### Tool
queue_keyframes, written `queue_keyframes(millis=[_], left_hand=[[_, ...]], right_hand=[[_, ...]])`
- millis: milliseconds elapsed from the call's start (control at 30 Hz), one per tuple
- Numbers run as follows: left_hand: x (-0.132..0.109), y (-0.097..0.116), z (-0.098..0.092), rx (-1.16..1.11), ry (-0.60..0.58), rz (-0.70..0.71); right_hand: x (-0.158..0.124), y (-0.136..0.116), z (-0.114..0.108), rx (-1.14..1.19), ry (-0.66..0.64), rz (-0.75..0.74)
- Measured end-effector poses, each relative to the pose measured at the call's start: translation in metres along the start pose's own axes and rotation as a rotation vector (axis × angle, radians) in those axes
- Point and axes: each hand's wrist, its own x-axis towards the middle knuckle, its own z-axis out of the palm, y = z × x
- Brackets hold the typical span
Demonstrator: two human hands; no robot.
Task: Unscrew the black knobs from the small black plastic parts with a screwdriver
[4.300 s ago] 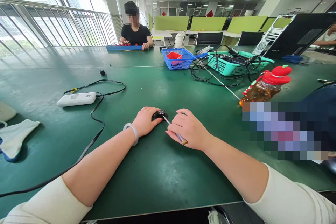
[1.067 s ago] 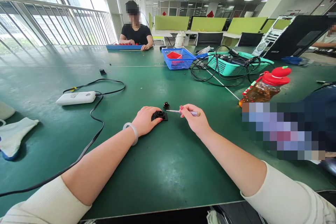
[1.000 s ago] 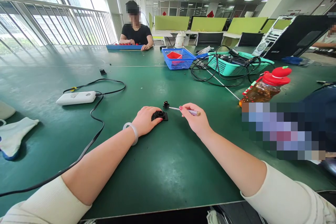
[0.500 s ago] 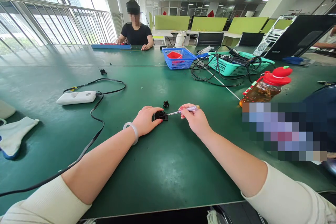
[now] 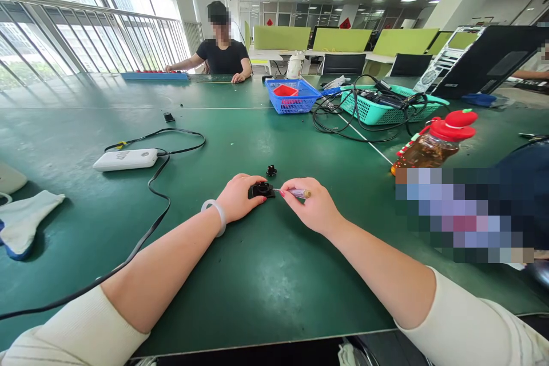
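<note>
On the green table [image 5: 274,263], my left hand [image 5: 241,199] pinches a small black part with a round opening [image 5: 263,189] between thumb and fingers. My right hand [image 5: 313,203] is closed around the clear handle of a screwdriver [image 5: 298,193]. The thin shaft points left, its tip at the right side of the black part; whether it touches cannot be made out. Just beyond the part sits a second small black piece [image 5: 271,171], apart from both hands.
A white power bank [image 5: 128,159] with a black cable lies left, near a pale glove [image 5: 32,223]. Blue basket [image 5: 294,97], green basket [image 5: 386,111] with cables, and a red-lidded bottle [image 5: 433,148] stand to the right. A person [image 5: 223,57] sits across the table.
My right hand has moved left and tilted the screwdriver, bringing the fingers closer to the black part. My left hand stays in place. The person opposite has shifted a blue tray leftward.
</note>
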Motion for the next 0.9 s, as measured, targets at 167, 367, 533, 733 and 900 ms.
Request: queue_keyframes(millis=[167, 367, 533, 733, 900], left_hand=[[0.001, 0.0, 0.001, 0.005, -0.004, -0.002], [0.001, -0.002, 0.001, -0.01, -0.01, 0.006], [0.0, -0.001, 0.0, -0.012, -0.022, -0.009], [0.001, 0.0, 0.0, 0.007, -0.034, 0.011], [0.001, 0.0, 0.0, 0.035, -0.047, 0.042]], right_hand=[[-0.001, 0.003, 0.001, 0.134, 0.087, 0.132], [0.002, 0.006, 0.001, 0.189, -0.015, 0.217], [-0.001, -0.002, -0.001, 0.029, -0.037, 0.044], [-0.004, -0.005, -0.002, 0.047, -0.044, -0.252], [-0.003, -0.002, 0.001, 0.026, -0.104, -0.282]])
